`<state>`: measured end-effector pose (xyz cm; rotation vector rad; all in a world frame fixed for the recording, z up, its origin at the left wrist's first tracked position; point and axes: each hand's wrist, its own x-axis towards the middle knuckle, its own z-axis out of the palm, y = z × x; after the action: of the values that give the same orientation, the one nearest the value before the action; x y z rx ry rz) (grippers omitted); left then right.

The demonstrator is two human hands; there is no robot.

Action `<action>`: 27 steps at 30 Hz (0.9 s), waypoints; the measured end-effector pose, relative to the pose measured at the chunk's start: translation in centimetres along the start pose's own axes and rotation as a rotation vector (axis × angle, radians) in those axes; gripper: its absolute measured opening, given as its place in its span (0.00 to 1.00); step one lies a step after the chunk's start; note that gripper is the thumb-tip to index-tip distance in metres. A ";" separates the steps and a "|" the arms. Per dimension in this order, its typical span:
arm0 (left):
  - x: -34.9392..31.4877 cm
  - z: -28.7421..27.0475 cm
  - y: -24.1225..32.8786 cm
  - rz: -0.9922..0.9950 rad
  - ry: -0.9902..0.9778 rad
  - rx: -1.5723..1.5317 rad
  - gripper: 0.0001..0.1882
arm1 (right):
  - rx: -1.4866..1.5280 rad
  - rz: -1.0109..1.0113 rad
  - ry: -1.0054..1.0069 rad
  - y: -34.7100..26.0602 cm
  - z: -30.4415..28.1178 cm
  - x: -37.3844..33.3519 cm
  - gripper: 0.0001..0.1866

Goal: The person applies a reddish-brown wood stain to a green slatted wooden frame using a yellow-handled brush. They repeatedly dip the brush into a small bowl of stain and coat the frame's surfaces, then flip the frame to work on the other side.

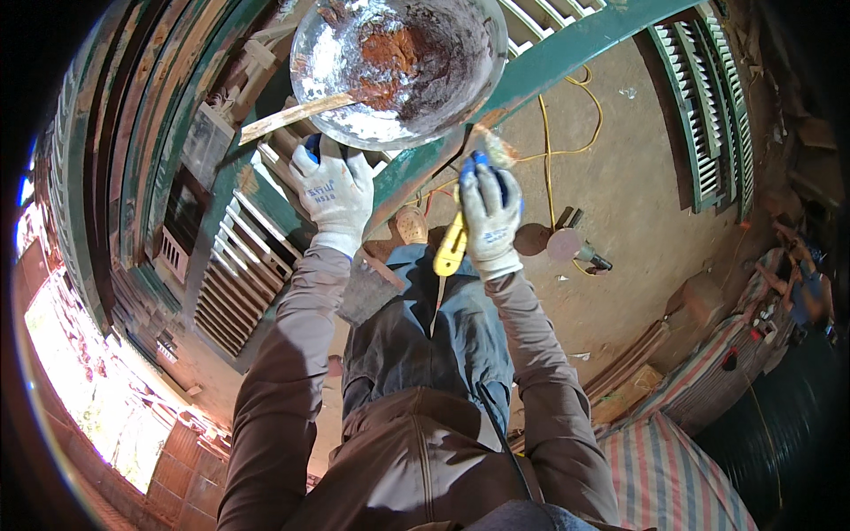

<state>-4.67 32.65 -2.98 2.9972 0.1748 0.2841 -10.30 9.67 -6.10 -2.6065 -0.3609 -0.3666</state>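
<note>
A round metal bowl [482, 66], smeared white with reddish-brown paste inside, sits over a green slatted wooden shutter [567, 49]. A flat wooden stick [297, 117] leans across its rim. My left hand [335, 190], in a white glove with blue fingertips, is at the bowl's near edge, its fingertips partly hidden by the rim. My right hand [490, 212], gloved alike, is closed around a yellow-handled tool [452, 243] whose thin, narrow blade points back towards me. At its blue fingertips is a rough whitish-brown lump [496, 147]; whether it belongs to the tool I cannot tell.
Green shutters [695, 115] lean at the far right, and curved-looking stacked frames [133, 133] stand at left. On the floor lie an angle grinder [567, 245] and a looping yellow cord [546, 159]. Striped sheeting [677, 469] lies lower right.
</note>
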 end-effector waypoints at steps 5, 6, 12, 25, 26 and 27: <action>-0.3 -0.1 -0.2 -0.013 -0.010 0.016 0.18 | 0.242 0.044 -0.044 -2.0 -1.2 -3.8 0.25; -0.3 -0.1 -0.2 0.005 -0.006 0.012 0.18 | 0.226 0.080 -0.013 -2.0 -1.5 -4.3 0.25; -0.2 -0.1 -0.1 -0.004 -0.003 0.038 0.18 | 0.130 0.133 0.091 0.0 -2.4 0.5 0.26; -0.1 -0.2 0.1 0.011 0.011 0.042 0.18 | -0.078 0.076 0.058 1.2 -2.4 2.6 0.25; 0.1 -0.1 0.2 0.021 0.012 0.037 0.18 | -0.087 0.068 0.014 1.4 -1.3 2.4 0.25; 0.0 -0.1 0.2 0.027 0.008 0.035 0.18 | -0.107 0.087 -0.042 0.8 -0.6 1.6 0.26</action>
<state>-4.67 32.50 -2.81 3.0359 0.1413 0.2984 -8.67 8.95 -5.43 -2.7271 -0.2468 -0.3097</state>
